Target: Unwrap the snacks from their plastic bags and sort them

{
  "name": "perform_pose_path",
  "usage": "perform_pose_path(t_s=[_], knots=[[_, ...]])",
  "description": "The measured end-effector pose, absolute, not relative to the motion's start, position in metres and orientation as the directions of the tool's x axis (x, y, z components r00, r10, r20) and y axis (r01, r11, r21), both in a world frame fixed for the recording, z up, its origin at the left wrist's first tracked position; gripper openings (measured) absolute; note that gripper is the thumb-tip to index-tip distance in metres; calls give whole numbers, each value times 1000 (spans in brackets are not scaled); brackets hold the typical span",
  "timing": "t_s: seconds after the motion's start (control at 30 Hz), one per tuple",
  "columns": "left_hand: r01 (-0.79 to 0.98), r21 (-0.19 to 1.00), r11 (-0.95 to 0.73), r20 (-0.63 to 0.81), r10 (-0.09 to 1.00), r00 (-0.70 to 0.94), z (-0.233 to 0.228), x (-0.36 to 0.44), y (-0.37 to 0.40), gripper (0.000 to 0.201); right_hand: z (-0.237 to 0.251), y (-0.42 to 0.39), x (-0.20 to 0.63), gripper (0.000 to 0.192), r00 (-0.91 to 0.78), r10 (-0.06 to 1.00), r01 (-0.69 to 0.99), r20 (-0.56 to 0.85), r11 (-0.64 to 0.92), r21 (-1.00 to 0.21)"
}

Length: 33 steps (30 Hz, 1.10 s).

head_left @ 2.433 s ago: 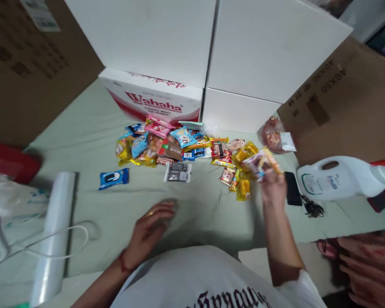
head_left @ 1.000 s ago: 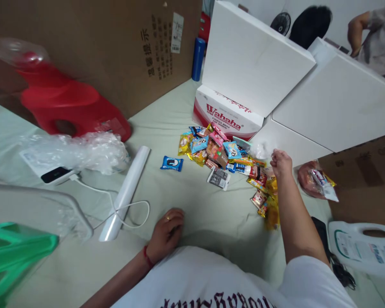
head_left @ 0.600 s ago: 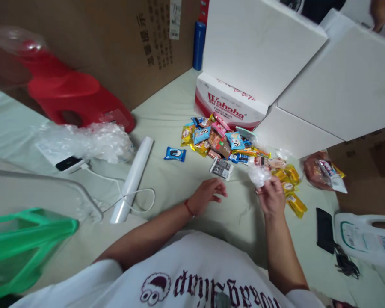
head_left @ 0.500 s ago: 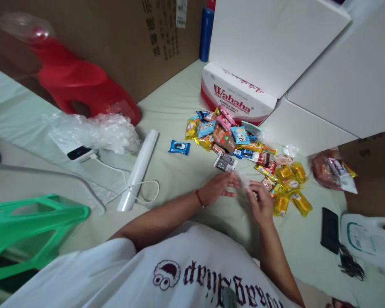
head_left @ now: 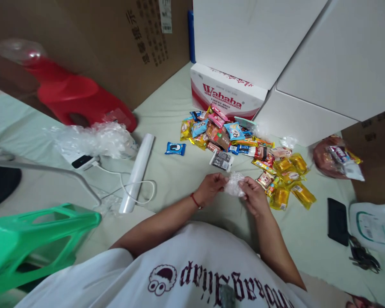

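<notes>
A crumpled clear plastic bag [head_left: 234, 184] is stretched between my two hands, just above the bed sheet. My left hand [head_left: 209, 188], with a red cord at the wrist, pinches its left edge. On the other side my right hand [head_left: 254, 196] grips it between thumb and fingers. Beyond the hands lies a small dark-printed packet with a pale border [head_left: 222, 160]. A pile of wrapped snacks [head_left: 218, 132] spreads behind it, and yellow snack packs [head_left: 288, 173] lie close to my right hand. One blue snack packet [head_left: 175, 148] sits apart, to the left.
A white and red Wahaha box [head_left: 226, 96] stands behind the snacks. Left are a white roll [head_left: 137, 173], a charging cable, bubble wrap [head_left: 99, 139], a red jug [head_left: 80, 96] and a green stool [head_left: 41, 239]. Right are a bread bag [head_left: 332, 158], a black phone [head_left: 337, 221] and keys [head_left: 365, 259].
My left hand has gone from spread fingers to a pinch on the plastic. The plastic now shows wider between both hands. The view has shifted slightly.
</notes>
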<state>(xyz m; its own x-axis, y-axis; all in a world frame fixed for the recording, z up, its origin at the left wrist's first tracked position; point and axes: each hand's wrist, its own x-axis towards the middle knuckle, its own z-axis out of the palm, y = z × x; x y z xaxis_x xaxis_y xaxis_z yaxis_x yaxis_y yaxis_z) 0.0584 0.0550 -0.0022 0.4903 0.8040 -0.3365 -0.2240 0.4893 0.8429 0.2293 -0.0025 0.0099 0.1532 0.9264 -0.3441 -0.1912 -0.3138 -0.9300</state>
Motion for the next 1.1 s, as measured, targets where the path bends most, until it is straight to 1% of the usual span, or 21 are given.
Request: perform_pose_path(t_s=[0.07,0.1,0.13,0.17,0.23,0.27,0.33,0.4,0.43,0.47,0.53,0.6,0.67,0.73,0.8,0.83,0.87,0.9,1.0,1.07,1.1], knots=[[-287,795,534,-351,792,500,-2,55,55,61,10,1,230,47,72,909,-295,-410,-373,-879],[-309,786,536,-348,796,496,-2,54,55,61,9,2,231,48,74,908,-310,-412,-372,-875],[-317,792,522,-339,807,483,-3,53,55,62,8,3,232,47,119,912,-296,-393,-345,-891],[-316,810,494,-323,825,464,-3,51,55,62,8,3,232,46,197,915,-255,-352,-299,-919],[-296,854,428,-281,858,429,-4,50,57,62,8,2,232,42,353,909,-108,-220,-194,-975],[-284,870,404,-264,866,424,-5,49,57,61,9,1,230,40,388,910,-24,-149,-151,-988],[-263,886,381,-243,867,435,-6,47,59,60,11,0,225,39,321,944,86,-81,-114,-990],[-227,916,331,-207,875,438,-7,45,60,57,13,1,217,36,172,978,111,-122,-143,-983],[-206,934,293,-183,885,428,-7,44,62,56,13,2,214,32,121,979,103,-163,-175,-979],[-190,948,256,-161,899,408,-9,42,63,55,12,2,212,29,111,975,85,-195,-205,-975],[-196,954,227,-154,931,331,-12,38,67,53,9,3,213,27,203,957,33,-207,-218,-975],[-253,928,273,-210,946,249,-16,34,69,50,5,2,217,26,321,930,0,-181,-191,-982],[-336,876,346,-287,934,212,-19,31,70,48,4,-3,221,25,362,919,15,-152,-169,-985],[-419,808,415,-348,909,229,-22,28,70,46,5,-9,225,22,284,953,99,-104,-137,-986],[-470,756,456,-377,890,256,-25,26,71,44,9,-15,226,16,70,997,231,-38,-53,-971],[-478,746,464,-382,886,265,-26,26,71,42,12,-18,226,15,-26,1000,286,-8,0,-958],[-475,747,466,-380,885,270,-27,25,72,41,14,-20,225,14,-67,997,327,23,44,-944],[-466,755,462,-373,886,274,-27,24,73,40,17,-22,225,15,-41,997,360,58,69,-930],[-433,781,449,-341,888,307,-24,26,71,38,24,-20,219,21,170,971,452,166,73,-889],[-372,826,423,-305,891,337,-18,29,68,38,25,-14,212,26,127,977,513,173,85,-854],[-336,850,405,-285,892,351,-14,31,66,39,25,-10,208,22,80,985,524,152,88,-847]])
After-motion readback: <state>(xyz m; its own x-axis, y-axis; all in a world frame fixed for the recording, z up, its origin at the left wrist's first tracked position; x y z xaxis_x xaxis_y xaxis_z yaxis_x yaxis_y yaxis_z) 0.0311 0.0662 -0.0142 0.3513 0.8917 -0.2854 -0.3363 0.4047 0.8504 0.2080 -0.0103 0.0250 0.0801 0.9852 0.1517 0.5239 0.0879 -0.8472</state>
